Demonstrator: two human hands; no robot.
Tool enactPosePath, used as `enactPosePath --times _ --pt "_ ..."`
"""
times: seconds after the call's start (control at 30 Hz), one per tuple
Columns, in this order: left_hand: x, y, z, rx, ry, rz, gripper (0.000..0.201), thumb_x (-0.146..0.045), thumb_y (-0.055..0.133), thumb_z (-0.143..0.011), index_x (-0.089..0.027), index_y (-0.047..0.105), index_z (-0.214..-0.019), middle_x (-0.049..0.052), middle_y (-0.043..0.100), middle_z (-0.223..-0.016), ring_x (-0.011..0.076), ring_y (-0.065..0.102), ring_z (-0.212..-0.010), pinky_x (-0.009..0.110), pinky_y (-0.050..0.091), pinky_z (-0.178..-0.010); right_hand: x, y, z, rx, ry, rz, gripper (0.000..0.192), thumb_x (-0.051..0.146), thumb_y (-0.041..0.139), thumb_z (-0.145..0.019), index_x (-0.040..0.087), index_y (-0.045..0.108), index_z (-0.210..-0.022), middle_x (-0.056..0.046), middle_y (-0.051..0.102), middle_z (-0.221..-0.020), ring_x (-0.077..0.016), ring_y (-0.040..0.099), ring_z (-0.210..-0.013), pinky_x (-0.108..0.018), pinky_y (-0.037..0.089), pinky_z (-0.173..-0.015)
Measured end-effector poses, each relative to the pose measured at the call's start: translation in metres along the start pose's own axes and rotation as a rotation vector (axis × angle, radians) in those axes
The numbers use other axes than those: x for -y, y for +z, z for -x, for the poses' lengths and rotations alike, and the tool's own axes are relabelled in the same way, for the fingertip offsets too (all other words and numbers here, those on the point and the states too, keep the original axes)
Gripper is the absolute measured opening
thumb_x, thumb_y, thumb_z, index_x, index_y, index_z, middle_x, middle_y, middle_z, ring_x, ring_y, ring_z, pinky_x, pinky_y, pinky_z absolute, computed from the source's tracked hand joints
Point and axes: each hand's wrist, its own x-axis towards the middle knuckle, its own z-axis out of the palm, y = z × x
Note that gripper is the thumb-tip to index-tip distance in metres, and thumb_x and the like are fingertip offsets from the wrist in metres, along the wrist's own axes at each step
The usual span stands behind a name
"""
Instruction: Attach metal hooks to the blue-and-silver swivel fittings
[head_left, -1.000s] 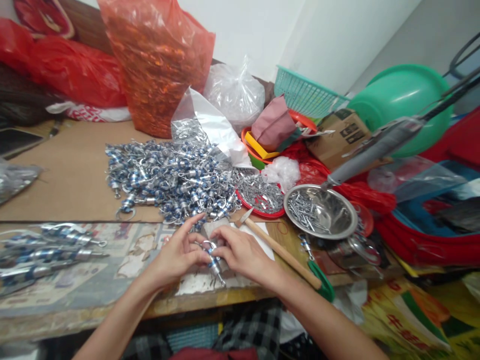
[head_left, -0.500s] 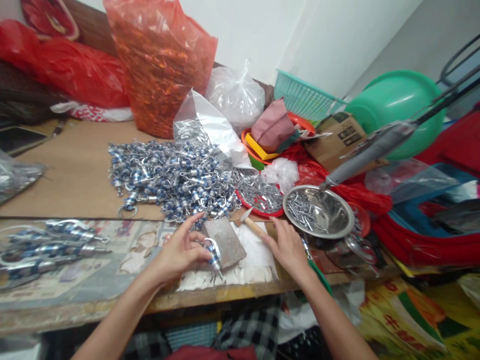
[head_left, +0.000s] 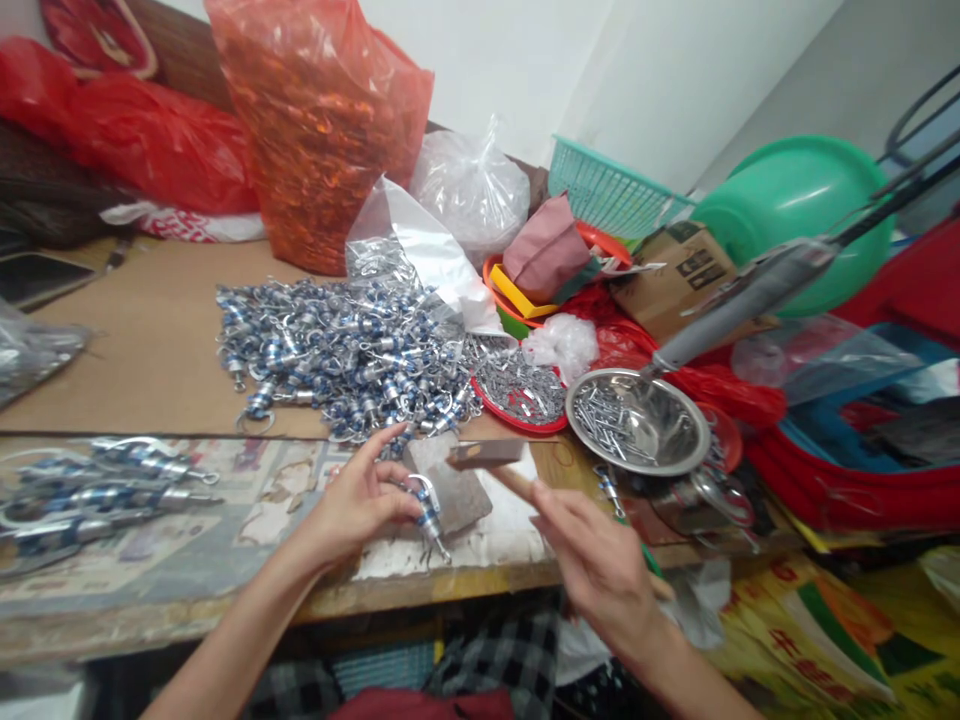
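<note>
Head view: left hand (head_left: 352, 505) with fingers pinching a small blue-and-silver metal swivel clip (head_left: 427, 512) on a flat grey metal block (head_left: 450, 482) at table's near edge, right hand (head_left: 600, 565) at four o'clock, fingers closed around a wooden-handled hammer (head_left: 487, 456), head above block, heap of matching clips (head_left: 337, 355) at twelve o'clock.

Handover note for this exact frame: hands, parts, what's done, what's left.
Left hand: pinches a blue-and-silver swivel piece against the flat metal block on the table edge.
Right hand: grips the wooden-handled hammer, head raised just above the block, blurred.
Parts: loose pile of swivel pieces behind the block; steel bowl of pins to the right; laid-out assembled pieces at far left.
Done: piece seated on the block, hammer in hand.
Left: probably the strike on this piece; the pile is large.
</note>
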Motion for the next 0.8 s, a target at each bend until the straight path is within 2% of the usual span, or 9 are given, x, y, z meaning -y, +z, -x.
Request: enactPosePath --times 0.1,0.23,0.37,0.43,0.5,0.6,0.7,0.8 --pt "-0.001 0.001 0.001 -0.015 -0.009 -0.011 0.093 -0.005 0.067 -0.053 -0.022 0.020 -0.131 -0.005 0.057 -0.064 0.0110 0.056 -0.048 0.028 0.050 -0.049 0.002 0.009 0.008 0.155 0.019 0.095 0.053 0.007 0.036 -0.082 0.033 0.038 -0.129 -0.004 0.063 -0.089 -0.0169 0.060 -0.074 -0.027 0.048 -0.061" --pt "-0.002 0.002 0.002 -0.017 -0.004 -0.014 0.092 -0.006 0.067 -0.053 -0.021 0.021 -0.131 -0.005 0.058 -0.064 0.0119 0.057 -0.049 0.029 0.050 -0.049 0.006 0.012 0.010 0.053 0.016 0.111 0.053 0.006 0.037 -0.081 0.032 0.041 -0.127 -0.005 0.063 -0.091 -0.0171 0.059 -0.077 -0.027 0.047 -0.064" --pt "-0.002 0.001 0.003 -0.033 -0.018 -0.021 0.086 -0.007 0.067 -0.054 -0.021 0.027 -0.129 -0.005 0.059 -0.065 0.0124 0.057 -0.050 0.030 0.050 -0.051 0.000 0.017 0.004 0.125 0.118 0.043 0.047 0.012 0.041 -0.082 0.030 0.045 -0.124 -0.003 0.064 -0.084 -0.0155 0.060 -0.072 -0.025 0.049 -0.063" --pt "0.000 0.000 0.004 -0.045 -0.023 -0.067 0.070 -0.009 0.069 -0.054 -0.020 0.043 -0.119 -0.003 0.061 -0.068 0.0137 0.059 -0.054 0.032 0.050 -0.055 -0.014 0.027 -0.004 0.048 0.219 -0.052 0.041 0.018 0.046 -0.082 0.027 0.048 -0.122 -0.004 0.064 -0.094 -0.0164 0.061 -0.080 -0.027 0.049 -0.070" --pt "0.002 -0.002 0.005 -0.065 0.012 -0.187 0.040 -0.014 0.070 -0.055 -0.016 0.062 -0.094 0.000 0.064 -0.068 0.0160 0.060 -0.059 0.033 0.049 -0.061 -0.033 0.038 -0.014 -0.007 0.301 -0.111 0.039 0.023 0.048 -0.081 0.024 0.050 -0.121 -0.006 0.063 -0.103 -0.0184 0.060 -0.089 -0.031 0.048 -0.077" --pt "0.003 -0.003 0.007 -0.125 0.132 -0.381 0.007 -0.017 0.070 -0.057 -0.016 0.069 -0.064 0.003 0.067 -0.065 0.0192 0.060 -0.064 0.033 0.046 -0.066 -0.060 0.047 -0.034 0.075 0.341 -0.013 0.033 0.027 0.047 -0.083 0.022 0.055 -0.115 -0.006 0.065 -0.102 -0.0182 0.060 -0.090 -0.030 0.047 -0.078" --pt "0.005 -0.001 0.010 -0.165 0.261 -0.481 0.003 -0.017 0.069 -0.058 -0.019 0.070 -0.061 0.003 0.065 -0.069 0.0199 0.059 -0.069 0.033 0.044 -0.070 -0.082 0.044 -0.062 0.104 0.381 0.228 0.030 0.028 0.038 -0.088 0.021 0.061 -0.107 -0.005 0.064 -0.101 -0.0148 0.058 -0.092 -0.024 0.044 -0.081" --pt "0.007 0.001 0.011 -0.181 0.371 -0.569 0.002 -0.019 0.069 -0.060 -0.021 0.070 -0.059 0.002 0.059 -0.075 0.0189 0.057 -0.074 0.030 0.043 -0.070 -0.102 0.039 -0.093 0.087 0.467 0.360 0.030 0.020 0.039 -0.086 0.015 0.062 -0.104 -0.012 0.063 -0.101 -0.0194 0.057 -0.095 -0.029 0.042 -0.084"
